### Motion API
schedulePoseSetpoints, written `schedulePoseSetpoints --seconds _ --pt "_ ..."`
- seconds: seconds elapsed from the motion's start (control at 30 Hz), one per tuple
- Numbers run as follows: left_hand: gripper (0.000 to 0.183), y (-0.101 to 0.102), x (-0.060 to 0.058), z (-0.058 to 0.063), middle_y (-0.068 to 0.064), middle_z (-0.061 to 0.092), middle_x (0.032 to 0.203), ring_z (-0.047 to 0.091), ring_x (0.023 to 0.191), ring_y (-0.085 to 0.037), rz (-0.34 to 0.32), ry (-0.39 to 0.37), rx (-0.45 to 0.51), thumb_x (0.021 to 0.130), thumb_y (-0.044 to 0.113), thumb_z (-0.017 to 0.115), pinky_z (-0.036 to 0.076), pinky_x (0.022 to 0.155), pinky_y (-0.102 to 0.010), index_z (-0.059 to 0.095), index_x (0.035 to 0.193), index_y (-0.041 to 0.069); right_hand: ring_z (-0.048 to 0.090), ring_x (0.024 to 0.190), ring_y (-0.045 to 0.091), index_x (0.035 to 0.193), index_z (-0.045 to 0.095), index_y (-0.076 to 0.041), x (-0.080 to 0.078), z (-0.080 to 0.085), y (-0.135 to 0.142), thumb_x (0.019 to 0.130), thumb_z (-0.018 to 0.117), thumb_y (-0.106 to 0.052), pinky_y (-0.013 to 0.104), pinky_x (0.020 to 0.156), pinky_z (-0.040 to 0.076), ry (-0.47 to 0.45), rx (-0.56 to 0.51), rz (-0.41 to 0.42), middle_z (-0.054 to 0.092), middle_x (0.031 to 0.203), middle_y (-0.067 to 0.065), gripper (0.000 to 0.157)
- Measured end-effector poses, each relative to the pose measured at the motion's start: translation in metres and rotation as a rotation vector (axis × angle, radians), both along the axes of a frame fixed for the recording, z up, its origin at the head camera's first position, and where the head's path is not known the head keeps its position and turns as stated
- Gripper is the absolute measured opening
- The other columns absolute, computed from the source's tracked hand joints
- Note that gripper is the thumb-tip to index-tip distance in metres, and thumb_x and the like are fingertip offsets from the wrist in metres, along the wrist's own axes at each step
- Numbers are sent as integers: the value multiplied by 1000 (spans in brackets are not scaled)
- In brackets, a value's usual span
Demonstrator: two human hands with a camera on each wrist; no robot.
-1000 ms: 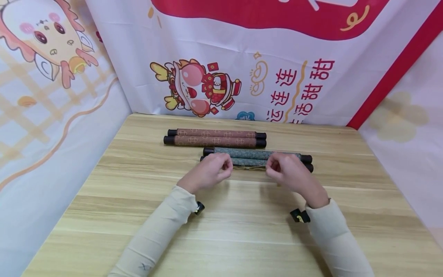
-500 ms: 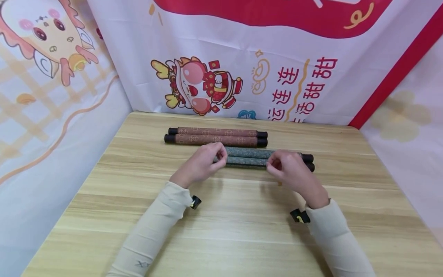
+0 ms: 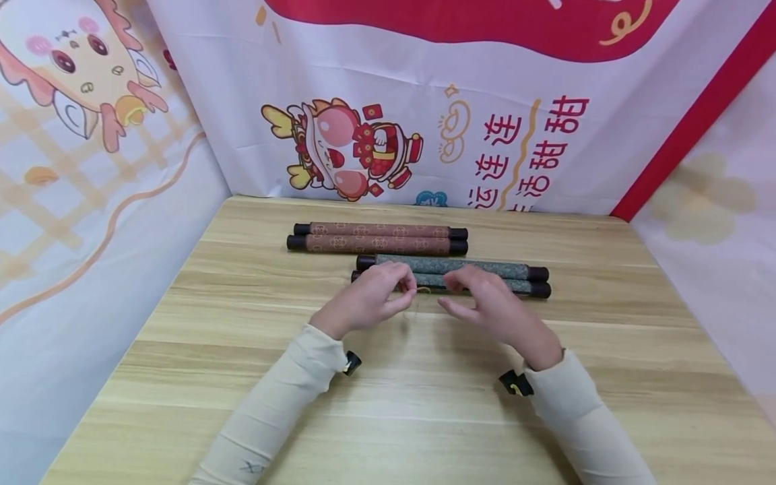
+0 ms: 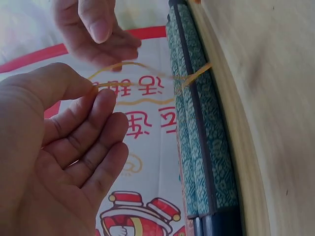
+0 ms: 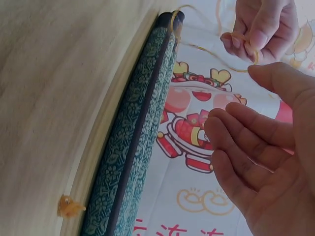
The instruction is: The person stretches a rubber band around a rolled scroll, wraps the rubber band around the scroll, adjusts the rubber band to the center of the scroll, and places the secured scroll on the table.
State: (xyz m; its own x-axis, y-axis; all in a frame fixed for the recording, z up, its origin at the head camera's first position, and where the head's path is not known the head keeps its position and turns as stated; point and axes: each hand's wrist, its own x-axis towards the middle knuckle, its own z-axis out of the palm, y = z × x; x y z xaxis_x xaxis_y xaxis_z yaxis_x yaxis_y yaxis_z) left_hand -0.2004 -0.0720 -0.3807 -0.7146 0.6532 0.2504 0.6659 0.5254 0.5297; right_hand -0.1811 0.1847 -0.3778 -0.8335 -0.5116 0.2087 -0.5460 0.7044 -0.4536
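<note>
A green patterned scroll (image 3: 451,267) with two dark-ended rolls lies across the table. A thin yellow cord (image 4: 197,73) comes off its middle. My left hand (image 3: 374,296) pinches this cord between thumb and index finger at the scroll's near side; the other fingers are loosely bent. My right hand (image 3: 494,306) hovers in front of the scroll with thumb and fingers apart and nothing between them. In the right wrist view, its thumb tip is right by the looped cord. An orange tassel (image 5: 69,206) shows at the table beside the scroll.
Behind the green scroll, a brown patterned scroll (image 3: 378,242) with dark ends lies slightly to the left. The wooden table (image 3: 412,417) meets a white and red printed cloth (image 3: 236,135) at the back, with more cloth at both sides.
My left hand moved left with the cord, then came back right. My right hand, pinching before, has spread its thumb and fingers and shifted left toward the left hand.
</note>
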Motion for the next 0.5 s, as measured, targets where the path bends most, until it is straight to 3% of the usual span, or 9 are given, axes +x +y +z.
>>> schedulePoseSetpoints --seconds 0.23,0.5 --pt "4 8 6 -1 0 68 101 64 99 -13 -28 -19 -27 104 15 63 57 93 -30 64 101 12 71 113 24 129 69 -3 4 0 -5 98 78 -28 44 97 61 57 7 77 74 122 10 41" --pt "3 16 11 -1 1 68 100 64 98 -12 -55 -20 -30 104 15 64 57 91 -29 64 101 13 71 97 15 115 75 -9 2 -6 -9 97 79 -21 41 86 63 67 3 118 75 104 2 22"
